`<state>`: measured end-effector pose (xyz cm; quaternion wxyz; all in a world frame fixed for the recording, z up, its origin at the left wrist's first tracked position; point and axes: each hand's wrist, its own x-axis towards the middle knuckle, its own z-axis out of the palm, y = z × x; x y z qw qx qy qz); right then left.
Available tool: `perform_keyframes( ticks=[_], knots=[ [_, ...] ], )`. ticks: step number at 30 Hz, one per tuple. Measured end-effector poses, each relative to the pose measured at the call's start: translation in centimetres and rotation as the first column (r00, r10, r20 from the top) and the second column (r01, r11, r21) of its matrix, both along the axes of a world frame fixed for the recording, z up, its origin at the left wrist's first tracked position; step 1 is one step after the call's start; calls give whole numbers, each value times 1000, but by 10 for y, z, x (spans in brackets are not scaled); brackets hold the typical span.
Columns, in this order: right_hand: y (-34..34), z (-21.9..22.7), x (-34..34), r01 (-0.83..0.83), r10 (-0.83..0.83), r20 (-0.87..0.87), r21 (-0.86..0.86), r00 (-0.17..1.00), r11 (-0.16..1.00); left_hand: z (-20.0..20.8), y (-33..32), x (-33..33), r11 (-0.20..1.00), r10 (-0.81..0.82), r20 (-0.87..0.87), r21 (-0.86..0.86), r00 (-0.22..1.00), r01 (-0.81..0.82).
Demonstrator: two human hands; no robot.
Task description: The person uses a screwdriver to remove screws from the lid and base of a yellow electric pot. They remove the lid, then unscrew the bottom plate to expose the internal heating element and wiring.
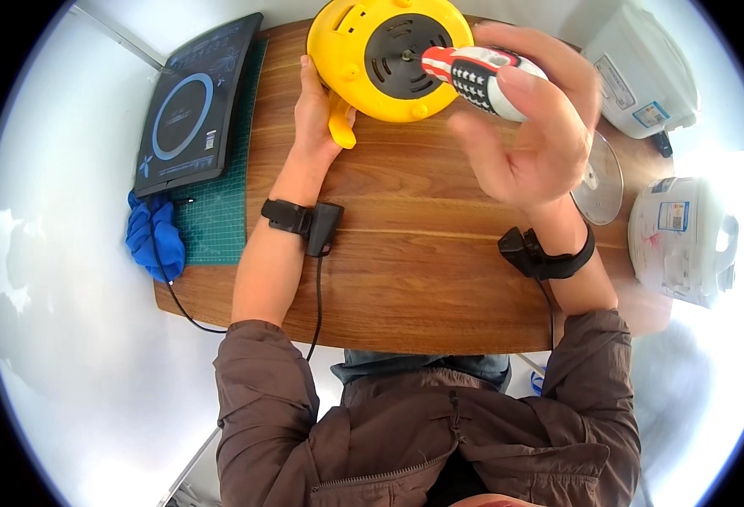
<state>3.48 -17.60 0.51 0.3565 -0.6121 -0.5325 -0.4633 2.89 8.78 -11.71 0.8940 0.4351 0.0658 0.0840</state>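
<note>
Two bare hands: they work at the far edge of a wooden table, both raised around a yellow reel.
Yellow reel: it is at the top middle of the view, its flat face turned toward the camera, with a slotted black disc at its centre and a yellow lever jutting from the lower left.
Left hand: clamped on the reel's left edge, thumb along the rim; the other fingers are mostly hidden behind.
Right hand: blurred, fingers closed around a screwdriver, one digit standing apart below it.
Screwdriver: its patterned handle, in red, white and black with stars, points left toward the middle of the disc; whether the tip touches cannot be told.
Wrists: a black left strap and a black right strap, each with a cable running down toward the wearer.
Table's left: a black induction cooktop lies tilted over a green mat, a crumpled blue cloth just beside.
Table's right: two white appliances, with a clear lid near them.
Wearer: a brown jacket, sleeves pushed up to the elbows.
</note>
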Motion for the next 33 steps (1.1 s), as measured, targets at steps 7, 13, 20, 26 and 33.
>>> perform_keyframes(
  ticks=[7, 13, 20, 26, 33],
  knots=[
    [11, -1, 7, -269, 284, -103, 137, 953, 953, 3, -4, 2, 998, -3, 3, -70, 1000, 4],
    [15, 6, -5, -158, 189, -138, 214, 972, 964, 12, -9, -3, 999, 23, -17, -43, 1000, -24],
    [9, 0, 2, -175, 194, -106, 161, 975, 971, 15, -13, -2, 995, 43, 3, -89, 999, -43],
    [2, 5, 0, -62, 69, -65, 101, 996, 993, 13, -9, -5, 998, 0, 17, -65, 1000, 1],
    [2, 1, 6, -257, 299, -230, 194, 926, 947, 11, -9, -1, 996, 0, -3, -92, 1000, 0]
  ],
)
